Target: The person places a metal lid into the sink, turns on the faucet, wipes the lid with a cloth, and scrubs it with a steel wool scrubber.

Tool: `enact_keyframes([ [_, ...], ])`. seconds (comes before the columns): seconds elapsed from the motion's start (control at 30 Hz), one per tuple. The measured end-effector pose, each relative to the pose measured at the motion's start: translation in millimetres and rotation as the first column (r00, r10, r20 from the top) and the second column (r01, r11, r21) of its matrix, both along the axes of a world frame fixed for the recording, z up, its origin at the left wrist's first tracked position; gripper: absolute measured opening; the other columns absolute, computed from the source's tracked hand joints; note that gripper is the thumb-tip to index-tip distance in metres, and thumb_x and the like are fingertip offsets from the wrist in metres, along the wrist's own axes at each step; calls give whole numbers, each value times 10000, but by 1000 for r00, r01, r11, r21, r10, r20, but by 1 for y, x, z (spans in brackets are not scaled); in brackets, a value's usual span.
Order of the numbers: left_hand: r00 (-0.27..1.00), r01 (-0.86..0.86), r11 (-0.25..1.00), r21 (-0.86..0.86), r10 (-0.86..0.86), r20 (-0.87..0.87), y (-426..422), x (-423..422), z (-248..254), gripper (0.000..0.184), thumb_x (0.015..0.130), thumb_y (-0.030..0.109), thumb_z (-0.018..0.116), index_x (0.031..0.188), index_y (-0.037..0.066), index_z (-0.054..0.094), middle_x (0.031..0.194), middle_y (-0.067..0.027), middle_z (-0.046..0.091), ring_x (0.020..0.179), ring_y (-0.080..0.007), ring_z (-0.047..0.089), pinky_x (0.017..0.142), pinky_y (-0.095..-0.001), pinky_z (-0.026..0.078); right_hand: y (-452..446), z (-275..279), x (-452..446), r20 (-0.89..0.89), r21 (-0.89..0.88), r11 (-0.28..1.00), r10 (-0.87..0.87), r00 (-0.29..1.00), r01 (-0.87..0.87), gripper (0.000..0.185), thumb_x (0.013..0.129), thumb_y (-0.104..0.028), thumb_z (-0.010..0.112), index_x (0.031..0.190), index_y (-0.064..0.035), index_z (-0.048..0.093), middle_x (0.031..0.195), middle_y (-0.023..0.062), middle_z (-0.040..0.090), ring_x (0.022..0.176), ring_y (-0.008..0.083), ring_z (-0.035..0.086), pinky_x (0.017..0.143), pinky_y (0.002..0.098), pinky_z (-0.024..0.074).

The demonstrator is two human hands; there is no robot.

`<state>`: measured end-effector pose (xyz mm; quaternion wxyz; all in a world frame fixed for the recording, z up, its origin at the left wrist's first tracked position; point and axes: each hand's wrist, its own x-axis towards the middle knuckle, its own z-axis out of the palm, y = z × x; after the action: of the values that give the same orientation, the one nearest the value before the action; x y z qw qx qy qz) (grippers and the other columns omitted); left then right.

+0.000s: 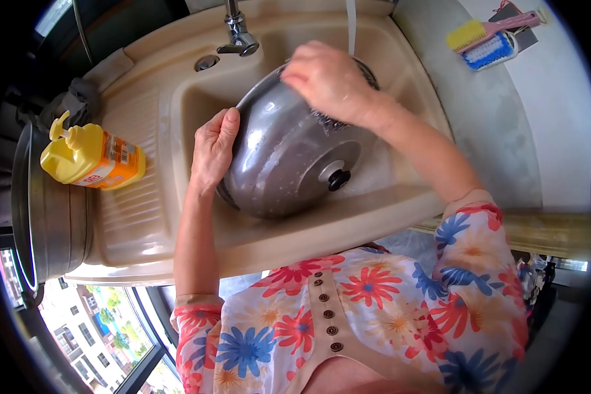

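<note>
A large domed metal lid (272,151) with a black knob (339,179) leans tilted in the beige sink (400,49), with white suds on its surface. My left hand (215,146) grips the lid's left edge, thumb on top. Over the lid's upper part is my right hand (328,80), its fingers curled together; what lies under the fingers is hidden. A dark, coarse scouring mesh (328,123) shows below the right palm, against the lid. Water (352,26) runs down in a thin stream behind the right hand.
A chrome tap (238,36) stands at the sink's back. On the ribbed drainboard at left is a yellow pump bottle (95,157), beside a large metal pot (56,217). Two brushes, one yellow (467,35) and one blue (489,51), lie at the upper right.
</note>
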<state>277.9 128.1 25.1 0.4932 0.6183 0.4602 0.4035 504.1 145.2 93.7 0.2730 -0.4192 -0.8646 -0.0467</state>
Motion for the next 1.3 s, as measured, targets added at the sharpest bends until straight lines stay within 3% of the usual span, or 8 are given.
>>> enact_keyframes([
  [0.13, 1000, -1, 999, 46, 1, -16, -1, -1, -1, 484, 924, 453, 446, 771, 2, 527, 639, 25, 421, 643, -84, 364, 586, -230, 361, 7, 1, 21, 66, -37, 999, 4, 998, -2, 129, 791, -148, 598, 801, -33, 654, 791, 83, 597, 816, 245, 556, 710, 349, 461],
  [0.23, 998, -4, 999, 40, 6, -58, -2, 0, 7, 490, 923, 451, 449, 803, -14, 546, 634, 2, 438, 644, -92, 379, 604, -240, 380, 18, -19, 84, -111, -334, 911, -292, 950, 241, 193, 819, -194, 571, 836, -31, 673, 832, 119, 626, 765, 293, 589, 694, 363, 463],
  [0.33, 997, -6, 998, 65, 11, -77, -1, 3, 7, 483, 923, 446, 450, 822, -14, 556, 632, -9, 455, 643, -100, 390, 605, -244, 386, 24, -37, 95, -253, -336, 913, -326, 911, 233, 200, 827, -192, 571, 866, -22, 668, 839, 120, 629, 771, 284, 592, 693, 352, 458],
  [0.57, 990, -44, 995, 89, 56, -133, -5, 2, 8, 477, 928, 444, 437, 824, -8, 548, 605, -60, 440, 614, -127, 386, 598, -259, 395, 3, -31, 89, -161, -459, 781, -541, 826, 422, 241, 853, -208, 567, 977, -12, 634, 867, 133, 651, 776, 224, 607, 710, 293, 451],
  [0.77, 987, -21, 995, 94, 36, -157, -8, 5, 13, 473, 931, 445, 430, 835, -2, 552, 603, -54, 442, 606, -125, 387, 594, -259, 395, 0, -15, 63, -17, -249, 870, -443, 896, 426, 220, 845, -191, 485, 884, -57, 656, 818, 149, 643, 814, 357, 572, 737, 429, 447],
  [0.87, 992, -67, 997, 47, 72, -103, -10, 8, 13, 479, 931, 448, 427, 829, -4, 552, 608, -38, 453, 612, -116, 393, 595, -256, 394, 9, -11, 31, 94, -120, 936, -320, 943, 330, 203, 845, -183, 520, 898, -53, 666, 785, 124, 634, 792, 294, 559, 733, 382, 447],
  [1.07, 996, -67, 997, 38, 69, -64, -6, 6, 6, 486, 931, 451, 425, 811, -7, 538, 610, -33, 447, 615, -114, 386, 591, -259, 388, 21, -17, 64, -45, -270, 914, -327, 944, 304, 188, 843, -140, 518, 932, -40, 649, 837, 116, 640, 803, 281, 581, 741, 357, 455],
  [1.3, 988, -69, 996, 60, 77, -134, -8, 7, 10, 476, 933, 437, 431, 795, -11, 517, 601, -61, 432, 605, -137, 373, 581, -272, 387, 32, -46, 104, -196, -481, 831, -412, 890, 279, 130, 827, -33, 482, 880, 15, 591, 773, 37, 615, 707, 97, 534, 664, 236, 432],
])
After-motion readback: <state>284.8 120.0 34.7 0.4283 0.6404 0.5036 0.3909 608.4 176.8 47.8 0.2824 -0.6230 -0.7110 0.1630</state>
